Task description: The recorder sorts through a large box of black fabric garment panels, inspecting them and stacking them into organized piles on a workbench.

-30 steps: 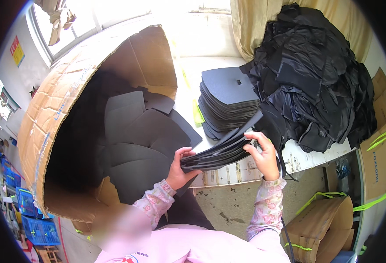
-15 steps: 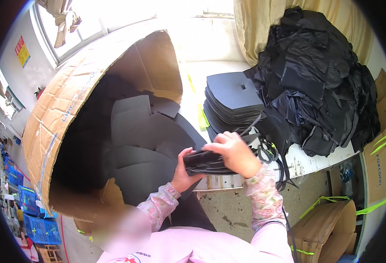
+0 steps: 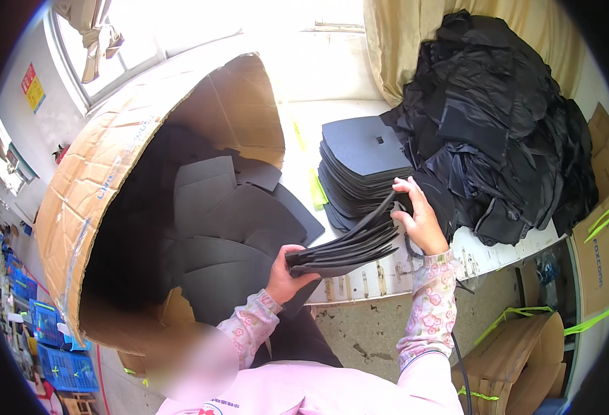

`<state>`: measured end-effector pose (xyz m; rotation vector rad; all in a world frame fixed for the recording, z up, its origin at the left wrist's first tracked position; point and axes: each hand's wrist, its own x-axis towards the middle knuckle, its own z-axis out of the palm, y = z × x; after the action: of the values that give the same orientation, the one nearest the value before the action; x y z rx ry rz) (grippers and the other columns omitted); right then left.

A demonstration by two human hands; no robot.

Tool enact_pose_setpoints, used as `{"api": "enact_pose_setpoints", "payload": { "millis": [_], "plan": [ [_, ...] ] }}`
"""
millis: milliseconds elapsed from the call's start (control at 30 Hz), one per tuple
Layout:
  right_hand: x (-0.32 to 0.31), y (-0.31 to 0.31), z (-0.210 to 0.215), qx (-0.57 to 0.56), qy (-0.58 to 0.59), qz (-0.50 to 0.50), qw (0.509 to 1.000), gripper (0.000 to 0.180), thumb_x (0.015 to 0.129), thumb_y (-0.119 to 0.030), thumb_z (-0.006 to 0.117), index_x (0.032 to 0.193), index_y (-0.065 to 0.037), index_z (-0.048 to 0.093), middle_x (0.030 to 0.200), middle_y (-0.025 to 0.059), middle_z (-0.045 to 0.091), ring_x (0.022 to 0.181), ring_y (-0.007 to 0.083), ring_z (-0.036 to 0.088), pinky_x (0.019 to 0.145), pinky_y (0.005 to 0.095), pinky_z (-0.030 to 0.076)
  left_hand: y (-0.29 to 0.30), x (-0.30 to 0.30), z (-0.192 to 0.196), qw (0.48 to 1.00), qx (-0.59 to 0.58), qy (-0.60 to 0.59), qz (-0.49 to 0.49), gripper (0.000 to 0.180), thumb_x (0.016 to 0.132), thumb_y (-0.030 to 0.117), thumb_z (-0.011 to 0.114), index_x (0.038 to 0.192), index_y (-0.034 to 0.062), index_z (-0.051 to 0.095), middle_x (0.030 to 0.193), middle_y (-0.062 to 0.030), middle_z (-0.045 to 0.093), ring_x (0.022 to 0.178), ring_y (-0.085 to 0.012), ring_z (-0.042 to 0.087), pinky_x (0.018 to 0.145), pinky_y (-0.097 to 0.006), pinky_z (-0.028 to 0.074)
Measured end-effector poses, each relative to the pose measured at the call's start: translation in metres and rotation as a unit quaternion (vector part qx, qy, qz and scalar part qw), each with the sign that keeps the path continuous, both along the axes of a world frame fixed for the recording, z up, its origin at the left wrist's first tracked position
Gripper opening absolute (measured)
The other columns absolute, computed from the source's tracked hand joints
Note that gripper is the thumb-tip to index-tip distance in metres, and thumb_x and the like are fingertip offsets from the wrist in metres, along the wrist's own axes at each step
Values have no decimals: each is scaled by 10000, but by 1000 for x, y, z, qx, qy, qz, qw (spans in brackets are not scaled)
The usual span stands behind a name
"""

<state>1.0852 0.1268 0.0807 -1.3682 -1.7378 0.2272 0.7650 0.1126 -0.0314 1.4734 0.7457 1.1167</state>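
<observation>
Okay, so the left hand (image 3: pixel 287 277) is gripping a bundle of dark sheets (image 3: pixel 346 254) by its 9 o'clock end, over the near edge of the surface (image 3: pixel 484 250). The right hand (image 3: pixel 423 223) is sitting at the 2 o'clock end, fingers and thumb slightly apart around the curled-up top sheet; can't tell if they're pinching it. Looks like fanning the sheets is the step in hand, and the next move is probably calling for a steady left grip and light right fingers. Clocking from the bundle, a neat stack (image 3: pixel 363 146) is standing close at 12, a cloth heap (image 3: pixel 502 131) is crowding 2, and a carton (image 3: pixel 97 187) is gaping at 10. Open room is showing around 3 and, past the edge, toward 6.
</observation>
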Motion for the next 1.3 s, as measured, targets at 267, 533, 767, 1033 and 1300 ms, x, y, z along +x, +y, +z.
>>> {"api": "enact_pose_setpoints", "payload": {
  "millis": [267, 533, 767, 1033, 1300],
  "plan": [
    [43, 3, 8, 1, 197, 36, 980, 152, 811, 45, 629, 948, -20, 647, 920, 31, 659, 867, 129, 589, 825, 258, 456, -6, 10, 2, 998, -22, -53, -14, 671, 727, -37, 812, 1257, 47, 409, 1197, -80, 561, 1090, -178, 570, 961, -330, 474],
    [83, -16, -47, -27, 483, 16, 875, 151, 944, -46, 581, 1092, -74, 594, 1003, -7, 661, 891, 79, 605, 829, 233, 467, -12, 9, -3, 997, -37, -61, 0, 754, 736, -47, 801, 1334, 34, 349, 1234, -102, 557, 1128, -204, 567, 981, -350, 469],
    [91, -26, -81, -30, 591, 107, 799, 159, 947, -90, 590, 1105, -106, 586, 1034, -25, 646, 952, 102, 589, 871, 281, 442, -13, 0, -13, 999, -20, -20, -22, 769, 721, -34, 821, 1327, 33, 353, 1217, -105, 575, 1099, -206, 585, 957, -344, 487],
    [69, -16, -97, -117, 553, 95, 819, 182, 936, -124, 613, 1112, -115, 568, 972, -15, 640, 882, 101, 594, 813, 293, 490, -7, 5, -12, 994, 86, 38, -55, 833, 692, 30, 862, 1343, 69, 343, 1249, -116, 537, 1147, -211, 544, 983, -353, 456],
    [23, -34, -138, -207, 192, 45, 958, 297, 932, -124, 608, 1211, -31, 649, 1181, 84, 674, 1073, 191, 624, 958, 320, 460, -23, 0, -18, 995, -80, -51, -34, 938, 686, 30, 858, 1388, 15, 236, 1307, -140, 465, 1186, -244, 509, 1034, -381, 415]
  ]
}}
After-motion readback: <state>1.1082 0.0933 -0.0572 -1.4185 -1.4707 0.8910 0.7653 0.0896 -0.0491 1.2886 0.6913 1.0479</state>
